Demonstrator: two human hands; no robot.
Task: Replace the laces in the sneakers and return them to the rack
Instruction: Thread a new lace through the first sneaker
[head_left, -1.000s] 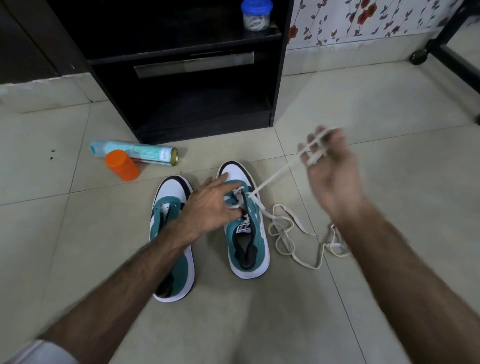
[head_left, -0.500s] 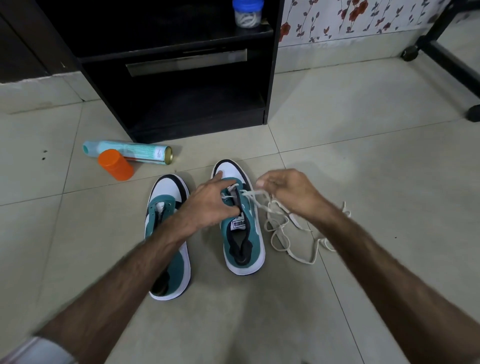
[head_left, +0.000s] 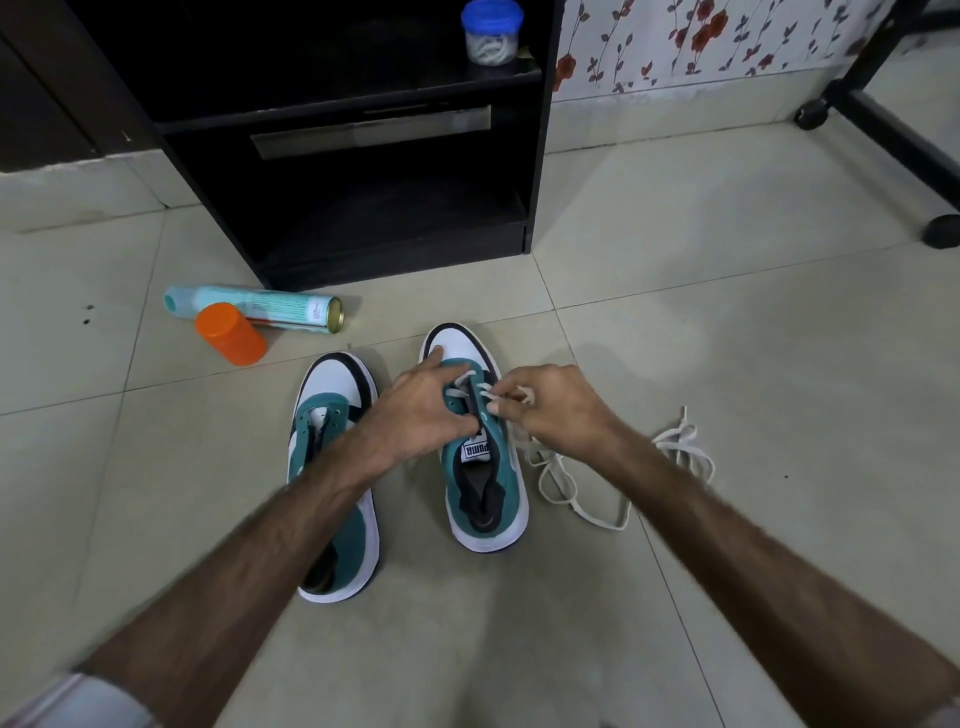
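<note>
While the left hand lies flat with straight fingers on the right teal-and-white suede sneaker on the floor near the black rack, the right hand pinches its cream flat lace at the eyelets

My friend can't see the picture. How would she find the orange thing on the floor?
Start at the big black rack by the wall and look down to the floor at its left front corner. A pale teal spray can lies there on its side, and the orange container sits touching it in front. It's the only orange thing, left of both sneakers.
</note>
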